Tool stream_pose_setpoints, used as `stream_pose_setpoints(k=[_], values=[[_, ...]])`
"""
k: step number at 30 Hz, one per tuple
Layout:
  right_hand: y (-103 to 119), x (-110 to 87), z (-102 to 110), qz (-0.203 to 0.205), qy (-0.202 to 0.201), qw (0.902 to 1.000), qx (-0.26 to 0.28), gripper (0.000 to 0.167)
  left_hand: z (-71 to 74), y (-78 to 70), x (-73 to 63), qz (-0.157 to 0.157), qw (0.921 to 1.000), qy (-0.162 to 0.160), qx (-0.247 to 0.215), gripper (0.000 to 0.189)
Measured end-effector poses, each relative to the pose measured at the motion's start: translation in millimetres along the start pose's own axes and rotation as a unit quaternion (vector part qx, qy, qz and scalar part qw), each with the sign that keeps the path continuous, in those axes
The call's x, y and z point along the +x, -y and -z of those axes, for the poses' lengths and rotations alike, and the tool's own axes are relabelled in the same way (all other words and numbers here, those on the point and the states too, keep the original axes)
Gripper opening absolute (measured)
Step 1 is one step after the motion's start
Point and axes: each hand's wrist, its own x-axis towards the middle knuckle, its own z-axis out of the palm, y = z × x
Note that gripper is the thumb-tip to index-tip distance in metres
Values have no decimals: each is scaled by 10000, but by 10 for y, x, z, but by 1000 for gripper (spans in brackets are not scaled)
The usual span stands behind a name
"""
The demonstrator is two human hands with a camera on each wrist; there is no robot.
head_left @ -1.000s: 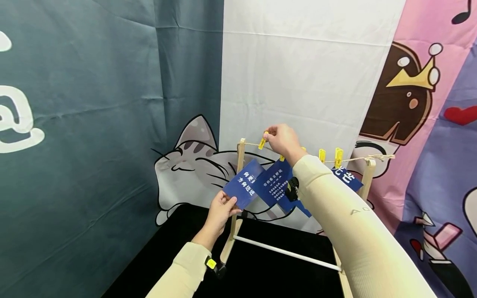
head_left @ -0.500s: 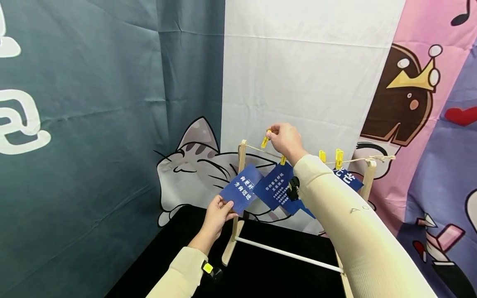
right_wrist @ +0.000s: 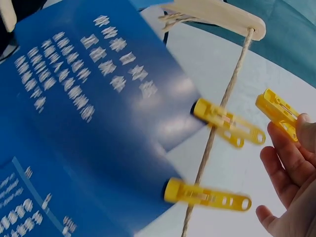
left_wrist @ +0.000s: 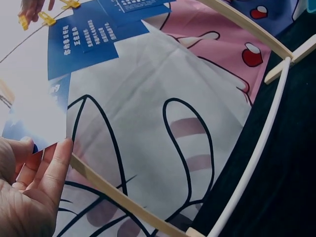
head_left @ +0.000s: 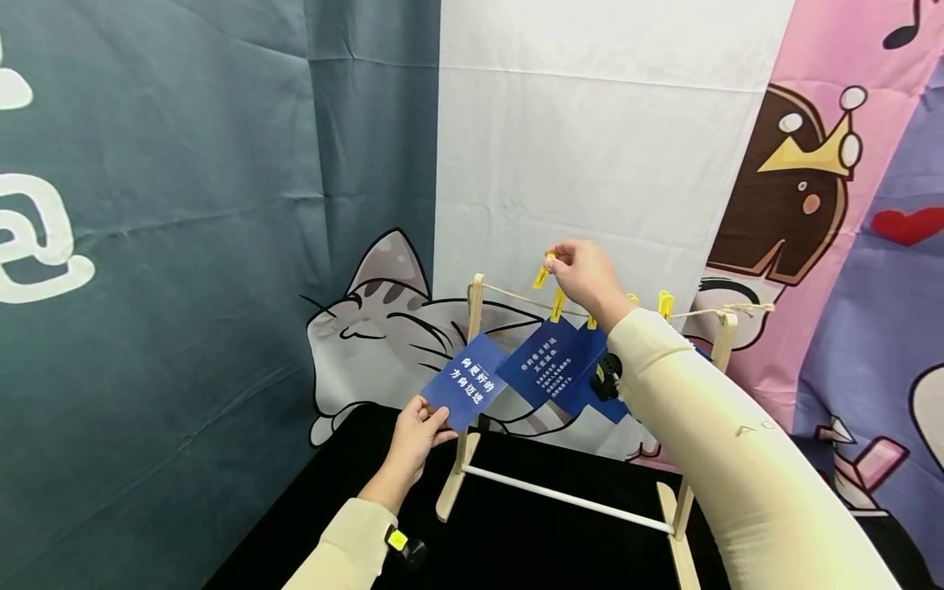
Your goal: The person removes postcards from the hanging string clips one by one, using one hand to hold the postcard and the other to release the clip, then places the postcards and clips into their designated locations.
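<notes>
My left hand (head_left: 413, 440) pinches a blue card (head_left: 465, 382) with white lettering by its lower corner, thumb in front. The card is tilted and its right edge lies beside a hanging blue card (head_left: 541, 360). My right hand (head_left: 590, 274) pinches a yellow clothespin (head_left: 544, 270) between thumb and fingers, above the twine (head_left: 509, 293). In the right wrist view the held clothespin (right_wrist: 277, 114) is off the twine with nothing in its mouth. Nearby, another yellow clothespin (head_left: 558, 305) fastens the hanging card to the twine. The right forearm hides part of the row.
A wooden post (head_left: 476, 307) carries the twine's left end, and a second post (head_left: 725, 344) carries its right end. A white rod (head_left: 568, 498) joins the frame low down, over a black tabletop (head_left: 560, 557). Printed cloth backdrops (head_left: 590, 147) rise behind.
My right hand has moved right and slightly up along the twine, carrying the clothespin with it. My left hand has shifted left and down with its card, away from the hanging one.
</notes>
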Motion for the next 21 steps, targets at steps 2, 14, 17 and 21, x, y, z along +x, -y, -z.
stream_pose_setpoints(k=[2, 14, 17, 21], values=[[-45, -60, 48, 20, -23, 10000, 86, 33, 29, 15, -27, -6, 10000, -14, -14, 21], [-136, -394, 163, 249, -267, 9986, 394, 35, 133, 41, -181, 166, 9997, -147, -99, 36], [-137, -457, 178, 392, -309, 9980, 397, 36, 144, 69, -209, 226, 9995, -150, -161, 37], [-140, -524, 192, 559, -378, 9967, 454, 37, 166, 87, -248, 266, 9992, -148, -245, 51]])
